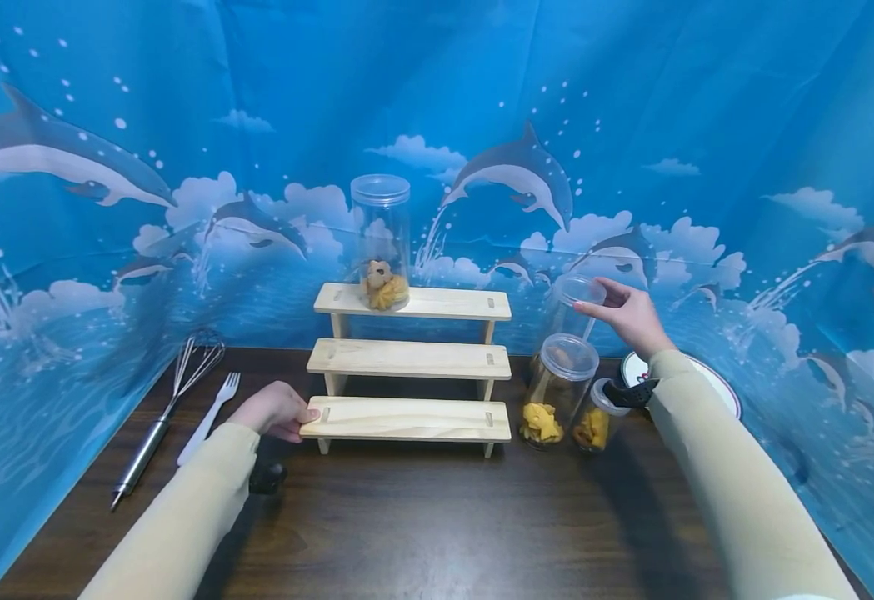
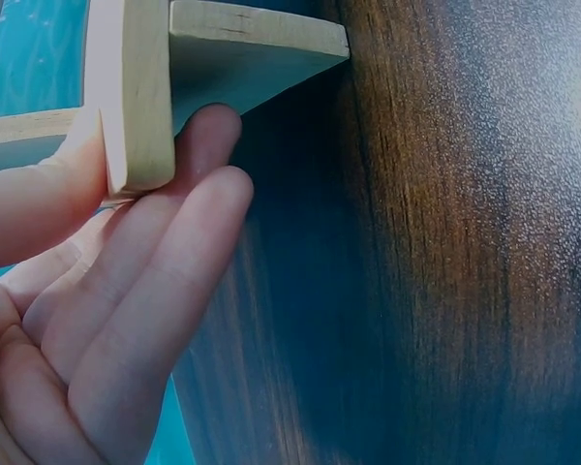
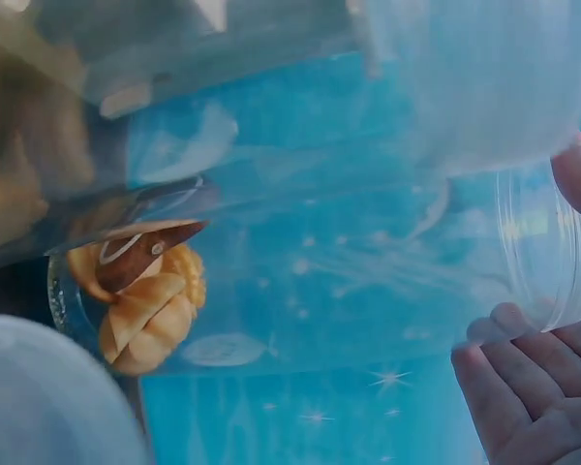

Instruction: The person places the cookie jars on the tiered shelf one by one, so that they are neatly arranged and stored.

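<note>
In the head view, we see the left hand [image 1: 275, 410] at the left end of the lowest board of a three-step wooden shelf [image 1: 407, 417], pinching that board with the thumb on top. On the right, we see the right hand [image 1: 627, 312] gripping a clear back jar [image 1: 562, 312] by its lid, beside the shelf; the base of this jar is hidden behind a front jar [image 1: 560, 387] with yellow pieces at its bottom. Just beside that stands a small jar [image 1: 594, 422], and a plate [image 1: 723, 390] lies partly behind the right arm. A tall jar [image 1: 381, 237] stands on the top board, left of its middle. To the left of the shelf, we find a whisk [image 1: 159, 433] and a white fork [image 1: 210, 418] on the dark table [image 1: 407, 533], in front of a blue dolphin cloth [image 1: 437, 67].

In the left wrist view, we make out the thumb against one face of the board and the fingers on the other.

In the right wrist view, we see thumb and fingers on opposite sides of the back jar's lid, with tan and brown snacks [image 3: 145, 310] near its base. A blurred, pale lid [image 3: 48, 402] fills the lower left corner.
</note>
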Available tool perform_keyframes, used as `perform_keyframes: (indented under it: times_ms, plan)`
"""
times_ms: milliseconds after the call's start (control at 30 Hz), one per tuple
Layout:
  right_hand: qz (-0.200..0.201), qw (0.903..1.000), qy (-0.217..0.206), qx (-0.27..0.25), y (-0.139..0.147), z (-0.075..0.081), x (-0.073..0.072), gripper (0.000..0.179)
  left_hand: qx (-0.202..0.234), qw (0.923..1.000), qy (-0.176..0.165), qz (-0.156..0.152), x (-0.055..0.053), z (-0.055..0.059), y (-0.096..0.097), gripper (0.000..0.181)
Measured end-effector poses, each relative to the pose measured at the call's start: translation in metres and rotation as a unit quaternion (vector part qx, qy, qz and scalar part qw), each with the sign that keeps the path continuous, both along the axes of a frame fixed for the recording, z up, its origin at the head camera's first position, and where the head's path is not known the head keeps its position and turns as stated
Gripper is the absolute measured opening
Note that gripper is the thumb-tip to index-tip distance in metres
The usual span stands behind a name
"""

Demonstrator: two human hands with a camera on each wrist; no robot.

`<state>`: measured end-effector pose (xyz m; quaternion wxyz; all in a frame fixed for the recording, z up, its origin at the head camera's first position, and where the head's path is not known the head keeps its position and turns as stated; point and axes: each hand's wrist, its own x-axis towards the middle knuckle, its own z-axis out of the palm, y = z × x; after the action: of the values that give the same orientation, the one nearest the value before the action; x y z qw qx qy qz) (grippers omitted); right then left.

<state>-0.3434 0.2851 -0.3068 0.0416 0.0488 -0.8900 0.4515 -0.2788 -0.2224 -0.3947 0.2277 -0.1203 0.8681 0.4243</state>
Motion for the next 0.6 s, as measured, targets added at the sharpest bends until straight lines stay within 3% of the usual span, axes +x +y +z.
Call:
perform_keyframes:
  times_ms: [200, 400, 600]
  plan:
    - [-0.012, 0.9993, 0.033, 0.007, -0.004, 0.021, 0.005, 0.089, -0.003, 0.9999, 0.011, 0.011, 0.008, 0.003, 0.002, 0.029]
    - [-0.040, 0.9964, 0.074, -0.014, -0.009, 0.041, 0.010, 0.087, 0.003, 0.9999, 0.012, 0.012, 0.008, -0.001, 0.002, 0.029]
    - [-0.051, 0.9922, 0.109, -0.031, -0.021, 0.063, 0.013, 0.087, -0.002, 0.9998, 0.018, 0.013, 0.010, 0.004, 0.002, 0.029]
